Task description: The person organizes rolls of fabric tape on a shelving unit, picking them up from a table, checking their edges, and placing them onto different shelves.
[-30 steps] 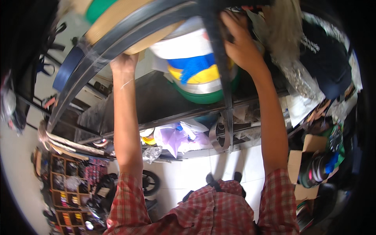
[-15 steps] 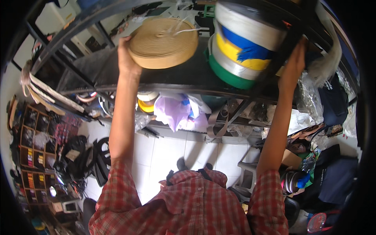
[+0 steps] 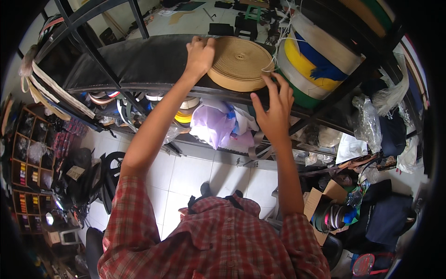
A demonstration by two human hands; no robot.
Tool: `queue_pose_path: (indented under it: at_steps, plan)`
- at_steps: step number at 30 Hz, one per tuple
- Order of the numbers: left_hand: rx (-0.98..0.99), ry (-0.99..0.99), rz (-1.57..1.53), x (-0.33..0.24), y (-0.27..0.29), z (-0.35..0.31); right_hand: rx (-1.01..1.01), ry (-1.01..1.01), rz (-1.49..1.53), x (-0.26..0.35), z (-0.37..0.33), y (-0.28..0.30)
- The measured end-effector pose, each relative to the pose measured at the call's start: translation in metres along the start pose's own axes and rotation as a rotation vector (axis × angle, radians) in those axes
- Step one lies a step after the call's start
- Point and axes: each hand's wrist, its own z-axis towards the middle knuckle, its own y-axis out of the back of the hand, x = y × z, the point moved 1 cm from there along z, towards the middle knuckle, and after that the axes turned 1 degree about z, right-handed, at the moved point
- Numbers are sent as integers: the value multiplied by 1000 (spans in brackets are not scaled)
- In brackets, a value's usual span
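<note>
A wide, flat roll of beige webbing (image 3: 239, 63) lies on the black shelf (image 3: 153, 58), close to its front edge. My left hand (image 3: 200, 56) grips the roll's left rim with the fingers curled; its fingertips are partly hidden. Beside the right front of the roll is my right hand (image 3: 275, 103), fingers spread and the tips at or close to the rim. To the right stands a stack of webbing rolls (image 3: 320, 56) in white, blue, yellow and green. Thin white strings (image 3: 280, 42) hang between the stack and the beige roll.
Black metal posts (image 3: 95, 53) frame the shelf. Below sit a lilac bundle (image 3: 213, 123) and a yellow roll (image 3: 183, 117). Straps (image 3: 49, 90) hang at the left end. A cardboard box (image 3: 332, 193) with rolls stands at lower right, and a cubby rack (image 3: 30, 172) at far left.
The beige roll has shifted right, close to the coloured stack, and lies flatter. My left hand moved along with it. My right hand left the stack's far side and came to the beige roll.
</note>
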Motion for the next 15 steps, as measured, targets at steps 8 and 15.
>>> queue_pose_path:
  at_steps: [8, 15]
  plan:
    - [93, 197, -264, 15, -4, 36, -39, -3, -190, 24, 0, -27]
    - [255, 278, -229, 19, -18, 50, -174, 1, -303, 48, 12, -48]
